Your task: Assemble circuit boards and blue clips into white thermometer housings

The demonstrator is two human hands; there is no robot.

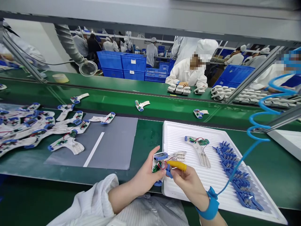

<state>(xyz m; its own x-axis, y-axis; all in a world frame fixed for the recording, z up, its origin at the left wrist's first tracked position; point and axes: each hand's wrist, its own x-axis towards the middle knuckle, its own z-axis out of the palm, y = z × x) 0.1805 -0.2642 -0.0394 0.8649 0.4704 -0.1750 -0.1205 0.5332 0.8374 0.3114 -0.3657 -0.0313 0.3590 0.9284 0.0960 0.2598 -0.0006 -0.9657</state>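
Note:
My left hand (pixel 146 174) grips an open white gun-shaped housing (pixel 177 156), with its handle pointing right. A green circuit board, red wires and blue end pieces show inside it. My right hand (pixel 189 182), with a yellow finger cot (pixel 177 165) on one finger, pinches a small blue plastic part (pixel 168 173) against the housing. Whether that part is seated cannot be made out. Under my right hand lies a white ribbed tray (pixel 178 191). It carries another open housing (pixel 199 149) with board and wires, and a row of small blue plastic parts (pixel 237 175).
A pile of similar housings (pixel 35 128) covers the left, partly on a grey mat (pixel 115 147). Several housings lie on the green belt (pixel 113 102) beyond. A coiled blue cord (pixel 252 125) runs to my right wristband (pixel 209 205). A co-worker (pixel 190 69) sits opposite.

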